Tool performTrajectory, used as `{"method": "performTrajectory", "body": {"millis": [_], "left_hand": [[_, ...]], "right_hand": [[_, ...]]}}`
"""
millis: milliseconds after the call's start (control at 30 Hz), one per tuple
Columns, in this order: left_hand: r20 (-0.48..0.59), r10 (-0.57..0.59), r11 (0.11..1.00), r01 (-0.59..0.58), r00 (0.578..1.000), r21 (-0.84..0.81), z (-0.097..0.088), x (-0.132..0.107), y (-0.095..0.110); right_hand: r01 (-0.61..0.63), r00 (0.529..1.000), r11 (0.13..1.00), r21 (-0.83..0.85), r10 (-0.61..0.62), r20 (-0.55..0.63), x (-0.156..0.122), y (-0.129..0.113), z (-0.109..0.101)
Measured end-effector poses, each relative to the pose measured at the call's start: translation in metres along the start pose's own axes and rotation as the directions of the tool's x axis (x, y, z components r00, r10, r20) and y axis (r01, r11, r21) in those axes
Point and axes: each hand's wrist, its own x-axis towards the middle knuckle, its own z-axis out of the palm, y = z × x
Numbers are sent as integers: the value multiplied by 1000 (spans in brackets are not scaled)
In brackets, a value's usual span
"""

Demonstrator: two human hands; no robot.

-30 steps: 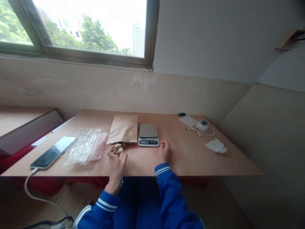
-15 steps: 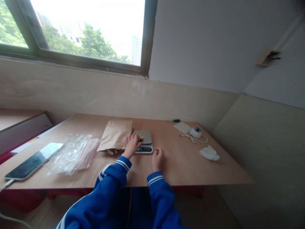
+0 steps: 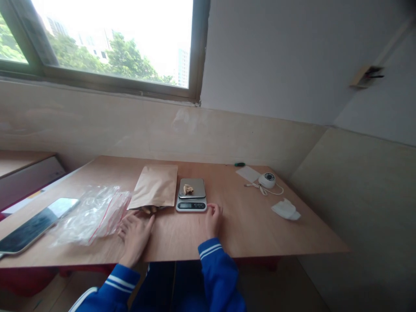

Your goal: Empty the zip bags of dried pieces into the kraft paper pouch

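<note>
A small digital scale (image 3: 191,194) sits on the wooden table (image 3: 247,225), and a light brown lump (image 3: 187,189) lies on its steel plate. Left of the scale lies a flat brown paper bag (image 3: 155,186) with more brown pieces at its open near end (image 3: 150,210). My left hand (image 3: 134,234) rests flat on the table just below that opening, fingers spread, holding nothing. My right hand (image 3: 212,219) lies on the table by the scale's near right corner, fingers loosely curled and empty.
A heap of clear zip bags with red strips (image 3: 92,213) lies left of the paper bag, and a phone (image 3: 34,225) beyond it at the table's left edge. A small white round device with a cable (image 3: 267,179), a white card (image 3: 248,173), a crumpled tissue (image 3: 286,209) and a green pen (image 3: 239,164) are at the right.
My left hand carried a brown piece from the bag's mouth to the scale, left it on the plate, and drew back to the table near the bag. The right hand stayed put.
</note>
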Motion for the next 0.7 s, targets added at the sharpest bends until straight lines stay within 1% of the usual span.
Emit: {"method": "performTrajectory", "body": {"millis": [100,167,300,400,500,567,700], "left_hand": [[3,14,995,-15,1000,97,7,8,0],[-12,15,996,-14,1000,86,8,13,3],[-71,-29,998,33,997,60,4,18,5],[-54,-32,997,36,998,66,1,18,2],[-7,16,1000,-16,1000,22,1,19,-4],[-6,42,999,-42,999,-34,1,19,-7],[-26,22,991,-26,999,-133,-3,19,-8]], "right_hand": [[15,1000,1000,-14,-15,-8,0,1,0],[29,1000,999,-25,-30,-7,1,2,0],[41,999,998,-38,-41,3,1,3,0],[35,999,998,-44,-35,7,1,2,0],[29,1000,999,-33,-29,5,1,2,0],[26,1000,1000,-15,-26,3,1,3,0],[7,1000,1000,-5,-7,-3,2,4,1]]}}
